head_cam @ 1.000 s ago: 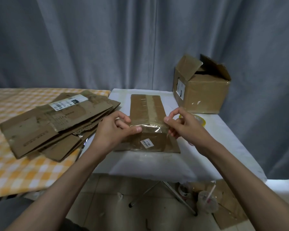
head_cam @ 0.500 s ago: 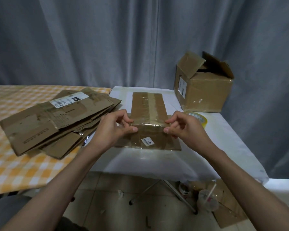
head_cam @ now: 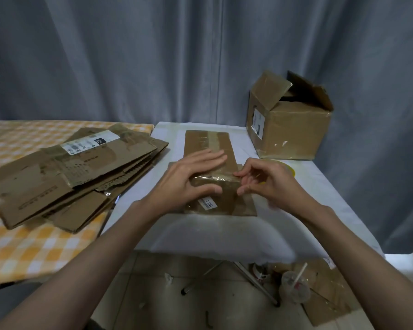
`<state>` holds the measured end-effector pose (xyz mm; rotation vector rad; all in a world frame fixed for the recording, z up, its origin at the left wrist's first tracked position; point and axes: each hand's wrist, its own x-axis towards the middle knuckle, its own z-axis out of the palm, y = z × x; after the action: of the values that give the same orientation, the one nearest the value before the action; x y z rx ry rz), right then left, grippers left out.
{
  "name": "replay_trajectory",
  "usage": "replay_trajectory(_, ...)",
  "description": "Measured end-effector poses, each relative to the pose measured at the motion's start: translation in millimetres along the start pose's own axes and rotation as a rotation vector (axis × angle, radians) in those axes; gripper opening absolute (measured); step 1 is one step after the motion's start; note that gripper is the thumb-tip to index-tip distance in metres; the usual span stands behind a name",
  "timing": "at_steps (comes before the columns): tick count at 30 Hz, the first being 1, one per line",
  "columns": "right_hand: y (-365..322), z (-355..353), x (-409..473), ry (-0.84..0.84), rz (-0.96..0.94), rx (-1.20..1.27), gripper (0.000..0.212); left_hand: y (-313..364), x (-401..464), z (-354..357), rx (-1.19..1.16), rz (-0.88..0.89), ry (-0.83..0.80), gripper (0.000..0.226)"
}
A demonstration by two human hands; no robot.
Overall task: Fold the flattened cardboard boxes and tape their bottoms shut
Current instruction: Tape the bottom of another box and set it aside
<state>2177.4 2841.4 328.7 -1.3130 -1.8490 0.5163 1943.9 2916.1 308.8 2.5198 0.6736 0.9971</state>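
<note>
A narrow folded cardboard box (head_cam: 206, 144) lies on the white table (head_cam: 219, 232), a small white label on its near face. A strip of clear tape (head_cam: 221, 179) crosses the box's near end. My left hand (head_cam: 188, 179) lies flat on the box, fingers straight, pressing on the tape. My right hand (head_cam: 265, 186) is at the box's right edge with its fingers loosely curled. Its index tip and thumb touch the tape's end there. A yellow tape roll (head_cam: 290, 170) sits behind my right hand, mostly hidden.
A stack of flattened cardboard boxes (head_cam: 69, 172) lies on the yellow checked table (head_cam: 34, 246) at left. An open-topped cardboard box (head_cam: 291, 132) stands at the white table's back right. On the floor below are a plastic cup (head_cam: 295, 287) and cardboard scraps.
Both hands pinched the tape strip stretched above the box. The strip now lies on the box, my left hand has flattened onto it, and my right hand has dropped to the right edge.
</note>
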Motion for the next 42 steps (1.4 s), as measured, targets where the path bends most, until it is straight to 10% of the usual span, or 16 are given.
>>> replay_trajectory(8,5.3,9.1,2.3,0.099,-0.142,-0.098,0.029,-4.5,0.7,22.8,0.130,0.068,0.154,0.038)
replay_trajectory(24,-1.6,1.6,0.9,0.025,0.186,0.167,0.028,8.4,-0.5,26.7,0.248,0.068,0.111,0.042)
replay_trajectory(29,-19.6,9.2,-2.7,0.002,0.433,0.178,0.054,20.0,17.0,-7.3,-0.155,-0.215,0.195,0.037)
replay_trajectory(42,-22.5,8.9,12.7,0.313,0.545,0.313,0.037,-43.7,67.4,-32.4,0.039,-0.647,0.132,0.067)
